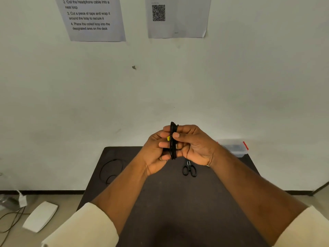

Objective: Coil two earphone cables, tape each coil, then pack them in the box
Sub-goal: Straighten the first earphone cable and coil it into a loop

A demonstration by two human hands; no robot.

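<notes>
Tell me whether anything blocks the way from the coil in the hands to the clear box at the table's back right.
Nothing visible does. The coil is held above the table; the scissors lie below, off the line to the box.

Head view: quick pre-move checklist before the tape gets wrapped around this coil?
1. Black coiled earphone cable held by both hands, left hand and right hand: ok.
2. Loops bunched together, none hanging loose: ok.
3. Small yellow tape piece at the coil by the left fingers: ok; whether it already sticks, cannot tell.
4. Black-handled scissors lying on the dark table, out of the hands: ok.
5. Clear plastic box with red clips at the table's far right corner: ok; lid state, cannot tell.
6. Second black cable on the table's left, coiled and taped: not ok, loose loop.
</notes>
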